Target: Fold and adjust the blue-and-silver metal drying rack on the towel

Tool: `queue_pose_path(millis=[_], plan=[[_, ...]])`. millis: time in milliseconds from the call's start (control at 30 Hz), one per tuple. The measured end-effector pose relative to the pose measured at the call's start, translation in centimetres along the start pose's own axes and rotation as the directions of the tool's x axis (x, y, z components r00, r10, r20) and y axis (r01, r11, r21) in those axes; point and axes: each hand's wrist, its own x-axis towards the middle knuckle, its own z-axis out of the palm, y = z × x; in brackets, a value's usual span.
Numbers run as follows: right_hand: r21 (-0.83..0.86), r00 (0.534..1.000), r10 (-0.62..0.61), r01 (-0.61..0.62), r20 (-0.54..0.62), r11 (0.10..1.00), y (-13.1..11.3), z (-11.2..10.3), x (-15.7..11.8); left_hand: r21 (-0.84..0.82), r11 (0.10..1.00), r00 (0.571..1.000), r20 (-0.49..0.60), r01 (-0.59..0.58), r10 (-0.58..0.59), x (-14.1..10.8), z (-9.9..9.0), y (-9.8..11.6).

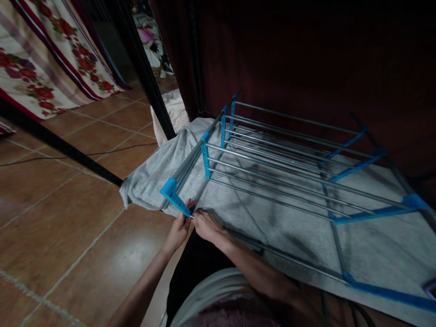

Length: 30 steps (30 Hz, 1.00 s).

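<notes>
A rack of grey metal rods with blue plastic brackets [205, 159], like a clothes drying rack, lies across a grey cloth. My left hand [179, 230] grips the lower end of the front blue bracket [175, 197] at the rack's near left corner. Right beside it, my right hand [207, 225] is closed around the end of a thin metal rod [289, 255] that runs along the rack's near side. The rod's tip meets the bracket between my hands; my fingers partly hide whether it is seated. At its far right end the rod reaches another blue bracket [391, 293].
The grey cloth [153, 165] covers a low surface. Dark metal posts [146, 68] and a dark bar [61, 141] stand at the left. Beyond lie a tiled floor [68, 218], a thin cable [112, 152] and a flowered curtain [61, 59]. A dark red curtain [289, 54] hangs behind.
</notes>
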Motion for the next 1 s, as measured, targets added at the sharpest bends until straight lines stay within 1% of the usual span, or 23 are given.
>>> queue_pose_path(millis=[233,333,433,500,533,600,667,700,733,800,833,867,900,967,1000], plan=[[0.009,1.000,0.017,-0.017,-0.026,1.000,0.3,0.3,0.4,0.030,0.999,1.000,0.001,-0.021,0.021,0.2,-0.1,-0.3],[0.013,0.999,0.006,-0.006,-0.041,1.000,0.4,0.6,0.7,0.048,0.999,1.000,-0.002,-0.013,0.013,0.5,-0.1,-0.4],[0.032,0.997,-0.018,0.021,-0.081,0.999,0.5,0.9,0.8,0.080,0.997,1.000,-0.024,0.012,-0.010,1.1,-0.2,-0.7],[0.058,0.991,-0.030,0.038,-0.133,0.998,0.8,0.8,0.4,0.125,0.992,0.999,-0.043,0.026,-0.021,1.1,-0.7,-0.8],[0.065,0.985,-0.034,0.045,-0.169,0.997,1.1,0.6,0.1,0.159,0.987,0.998,-0.059,0.031,-0.022,0.8,-1.0,-0.8],[0.045,0.968,-0.028,0.040,-0.250,0.998,2.4,-0.3,-0.8,0.250,0.967,0.992,-0.126,0.051,-0.019,-0.5,-1.6,-0.5],[-0.022,0.940,-0.013,0.006,-0.342,1.000,4.4,-1.7,-1.6,0.363,0.927,0.973,-0.232,0.093,-0.006,-2.4,-1.9,0.3],[-0.059,0.922,0.004,-0.029,-0.388,0.998,5.6,-2.5,-1.9,0.431,0.897,0.963,-0.268,0.103,0.018,-3.4,-1.7,0.8],[-0.090,0.902,0.028,-0.074,-0.430,0.993,6.8,-3.3,-2.1,0.473,0.878,0.959,-0.275,0.073,0.069,-4.2,-1.3,1.5],[-0.130,0.865,0.079,-0.164,-0.496,0.978,9.2,-4.8,-2.1,0.495,0.866,0.966,-0.186,-0.064,0.178,-4.8,0.3,3.1],[-0.141,0.850,0.103,-0.203,-0.516,0.969,10.2,-5.4,-2.0,0.482,0.868,0.967,-0.143,-0.118,0.212,-4.5,1.4,4.0],[-0.150,0.842,0.122,-0.233,-0.526,0.961,11.1,-5.8,-1.7,0.460,0.875,0.965,-0.123,-0.150,0.230,-3.8,2.7,4.7],[-0.158,0.841,0.134,-0.251,-0.525,0.955,11.8,-6.1,-1.4,0.434,0.889,0.961,-0.147,-0.149,0.233,-2.5,4.0,5.4],[-0.164,0.853,0.170,-0.283,-0.494,0.945,12.8,-6.3,-0.6,0.369,0.923,0.949,-0.239,-0.107,0.206,1.1,6.4,5.9],[-0.165,0.862,0.196,-0.303,-0.467,0.939,13.1,-6.2,-0.2,0.328,0.941,0.948,-0.263,-0.083,0.176,3.2,7.3,5.8]])
